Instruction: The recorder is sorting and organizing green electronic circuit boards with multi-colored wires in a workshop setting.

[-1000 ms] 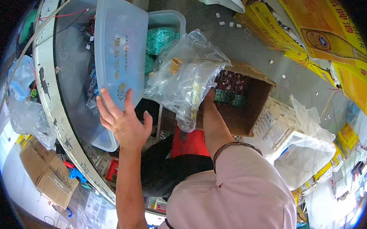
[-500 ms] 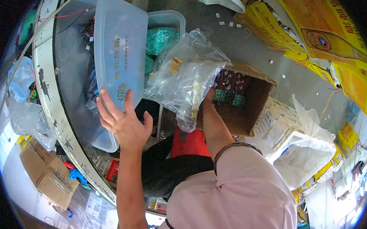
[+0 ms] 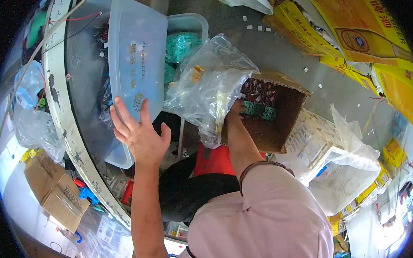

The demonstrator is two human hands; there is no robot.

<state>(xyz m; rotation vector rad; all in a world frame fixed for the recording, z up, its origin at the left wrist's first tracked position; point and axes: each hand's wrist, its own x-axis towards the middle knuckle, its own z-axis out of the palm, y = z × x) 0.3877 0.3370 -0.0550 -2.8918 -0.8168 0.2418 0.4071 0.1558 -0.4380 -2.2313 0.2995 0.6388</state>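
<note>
My left hand (image 3: 142, 136) is held up with its fingers spread and nothing in it. It is in front of the tilted translucent plastic bin (image 3: 141, 53); whether the fingertips touch the bin I cannot tell. My right hand (image 3: 236, 109) reaches into an open cardboard box (image 3: 291, 120), and its fingers are mostly hidden. Beside it in the box lie green blocks of small parts (image 3: 261, 109) and a layer of dark reddish pieces (image 3: 260, 89). A crumpled clear plastic bag (image 3: 213, 78) hangs over the left edge of the box, next to my right wrist.
Behind the bag stands another translucent bin (image 3: 197, 21) holding green bundles (image 3: 181, 46). At the right are a white plastic crate (image 3: 308, 145) and yellow printed sacks (image 3: 349, 30). A worn white table edge (image 3: 60, 107) curves down the left side. Under my right arm shows something red (image 3: 212, 161).
My right hand has shifted slightly inside the box. The left hand stays spread in nearly the same place.
</note>
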